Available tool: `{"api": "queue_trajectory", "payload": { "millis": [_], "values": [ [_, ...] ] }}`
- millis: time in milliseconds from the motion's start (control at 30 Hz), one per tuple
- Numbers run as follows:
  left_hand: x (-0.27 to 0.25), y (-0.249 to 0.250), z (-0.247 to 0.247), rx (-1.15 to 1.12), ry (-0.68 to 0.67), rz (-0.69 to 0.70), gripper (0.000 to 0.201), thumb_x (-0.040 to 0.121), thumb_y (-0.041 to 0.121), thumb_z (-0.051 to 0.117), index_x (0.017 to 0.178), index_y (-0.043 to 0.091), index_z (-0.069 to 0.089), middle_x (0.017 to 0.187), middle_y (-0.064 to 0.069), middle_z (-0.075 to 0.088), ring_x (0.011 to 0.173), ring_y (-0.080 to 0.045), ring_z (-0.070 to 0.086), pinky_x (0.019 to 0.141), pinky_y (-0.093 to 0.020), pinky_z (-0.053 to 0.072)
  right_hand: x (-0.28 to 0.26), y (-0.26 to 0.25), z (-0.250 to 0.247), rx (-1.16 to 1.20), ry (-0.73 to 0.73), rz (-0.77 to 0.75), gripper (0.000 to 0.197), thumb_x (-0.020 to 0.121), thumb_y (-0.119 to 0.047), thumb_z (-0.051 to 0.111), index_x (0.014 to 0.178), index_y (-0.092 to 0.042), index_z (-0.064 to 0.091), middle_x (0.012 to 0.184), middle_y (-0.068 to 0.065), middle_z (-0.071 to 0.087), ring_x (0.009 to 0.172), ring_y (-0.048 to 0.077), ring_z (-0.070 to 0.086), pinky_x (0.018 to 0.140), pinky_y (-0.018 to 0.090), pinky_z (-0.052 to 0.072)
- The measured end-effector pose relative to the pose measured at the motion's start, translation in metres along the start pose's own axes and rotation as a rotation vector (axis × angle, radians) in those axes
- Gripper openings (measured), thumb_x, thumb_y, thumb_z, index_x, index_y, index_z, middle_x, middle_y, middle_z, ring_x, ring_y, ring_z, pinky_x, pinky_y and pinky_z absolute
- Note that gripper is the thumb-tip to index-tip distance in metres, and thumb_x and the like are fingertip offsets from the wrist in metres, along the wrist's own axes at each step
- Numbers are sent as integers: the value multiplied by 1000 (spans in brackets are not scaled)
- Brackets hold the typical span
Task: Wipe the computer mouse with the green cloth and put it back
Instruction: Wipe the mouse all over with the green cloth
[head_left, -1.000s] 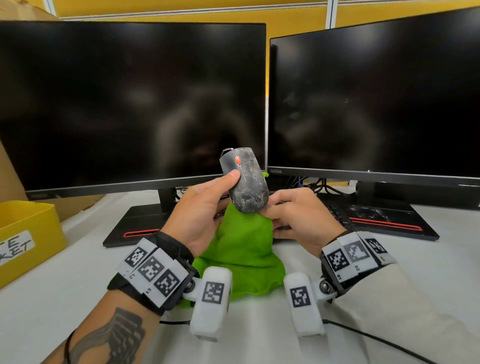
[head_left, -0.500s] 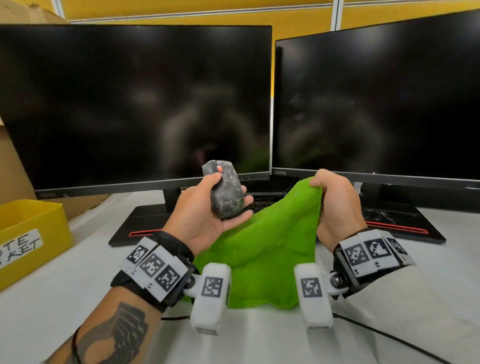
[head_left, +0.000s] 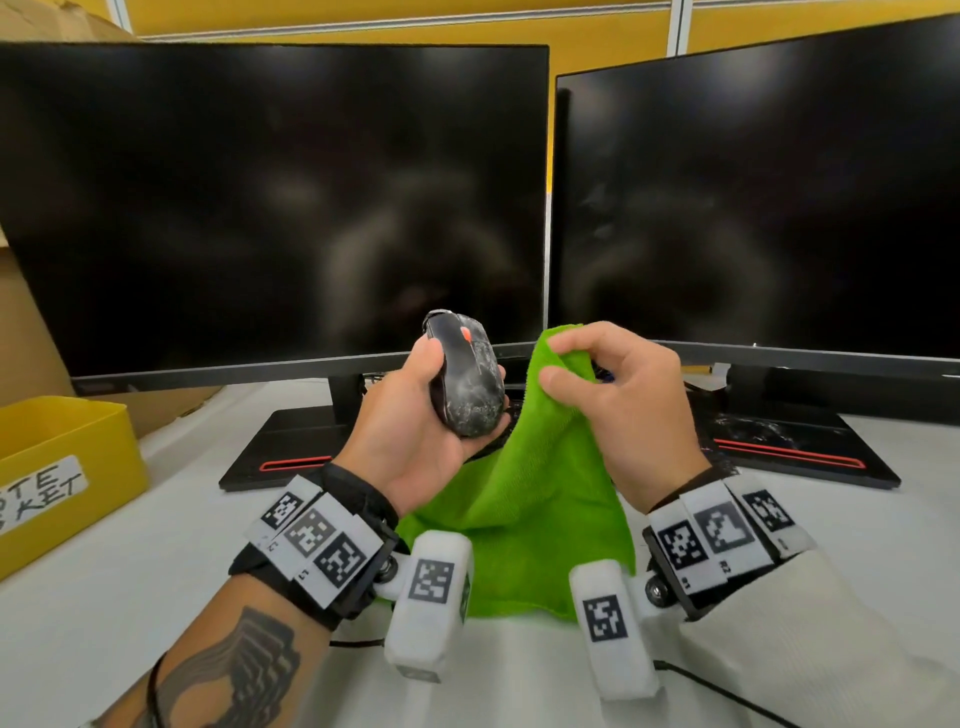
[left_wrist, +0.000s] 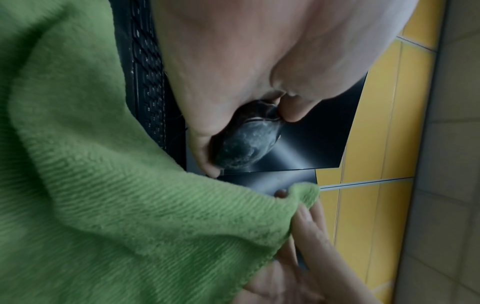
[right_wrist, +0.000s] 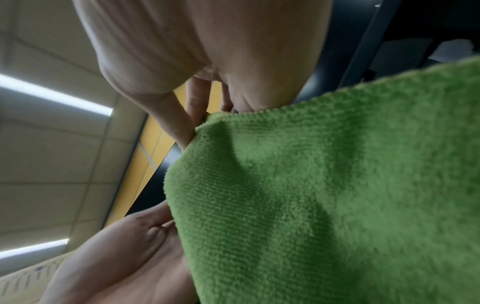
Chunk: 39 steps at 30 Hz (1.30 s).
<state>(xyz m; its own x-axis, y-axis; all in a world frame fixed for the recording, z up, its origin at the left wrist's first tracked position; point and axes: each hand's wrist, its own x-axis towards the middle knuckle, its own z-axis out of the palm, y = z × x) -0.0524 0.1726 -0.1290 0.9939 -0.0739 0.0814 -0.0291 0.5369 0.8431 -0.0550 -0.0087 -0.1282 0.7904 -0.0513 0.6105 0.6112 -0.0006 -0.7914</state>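
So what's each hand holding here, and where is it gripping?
The left hand grips the computer mouse around its sides. The right hand pinches the green cloth near its top edge.

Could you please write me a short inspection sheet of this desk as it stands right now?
Surface: white desk, bare near the front.
Job's things: dusty black mouse held up off the desk; green cloth hanging beside it, lower edge near the desk.
Clutter: yellow bin at left, with a label; keyboard behind the cloth.
Grippers: left hand grips the mouse; right hand pinches the cloth's top corner.
Cables: black cable across the front.
Surroundings: two dark monitors; yellow wall.
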Motion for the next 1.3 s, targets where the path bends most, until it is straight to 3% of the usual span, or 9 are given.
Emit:
{"api": "queue_trajectory", "payload": {
  "millis": [100,200,367,467,533,767,867,1067,1300],
  "values": [
    [-2,-2,0,21,-79,19,43,112,40,33,152,30,47,151,-10,60,137,-35,59,109,-64,46,-4,-1,4,-103,-68,-93,34,85,5,78,98,-27,82,106,-3,80,98,2,75,86,24,60],
    [-7,-3,5,51,-141,33,42,112,34,33,152,30,47,143,-3,66,119,-28,68,90,-53,57,-4,-2,7,-205,-173,-150,44,88,4,74,119,-26,79,117,-2,77,110,-1,71,97,16,52],
    [-10,-5,11,41,-176,34,47,111,36,35,155,23,43,134,-8,67,102,-27,73,73,-46,62,-5,2,11,-271,-179,-91,35,85,1,78,107,-25,83,103,-3,81,98,10,76,96,39,60],
    [-7,-5,9,0,-186,9,51,111,42,34,158,19,37,147,-11,61,127,-34,64,97,-58,56,-1,4,7,-223,-84,-37,33,78,-4,86,97,-22,66,82,4,80,76,29,76,74,51,63],
    [-5,-7,7,-26,-180,-8,51,112,42,33,158,20,38,153,-15,57,141,-39,54,114,-65,41,1,6,5,-219,-21,-39,29,75,-7,89,88,-20,67,78,4,79,75,29,77,75,53,64],
    [-7,-13,12,-106,-221,24,49,113,31,31,156,12,41,154,-27,52,138,-42,56,106,-54,55,-3,8,14,-237,-87,-34,15,66,-25,93,73,-33,83,77,-2,79,67,17,73,68,42,62],
    [-5,-11,11,-92,-208,27,49,112,32,33,158,17,40,153,-22,54,133,-39,61,93,-54,62,2,14,9,-302,-82,12,12,66,-32,88,77,-31,85,77,-6,82,74,16,78,78,46,65],
    [-2,-19,8,-67,-187,58,49,111,28,36,158,14,39,157,-26,48,143,-45,50,114,-60,45,0,9,10,-254,-110,-33,4,85,-20,83,86,-21,87,84,-10,77,69,0,68,69,25,52],
    [-1,-19,8,-80,-138,63,45,112,24,37,156,20,43,158,-21,49,148,-43,45,122,-63,33,3,10,6,-319,-126,3,9,81,-22,84,78,-30,85,80,-5,82,77,12,78,82,43,65]
  ]
}}
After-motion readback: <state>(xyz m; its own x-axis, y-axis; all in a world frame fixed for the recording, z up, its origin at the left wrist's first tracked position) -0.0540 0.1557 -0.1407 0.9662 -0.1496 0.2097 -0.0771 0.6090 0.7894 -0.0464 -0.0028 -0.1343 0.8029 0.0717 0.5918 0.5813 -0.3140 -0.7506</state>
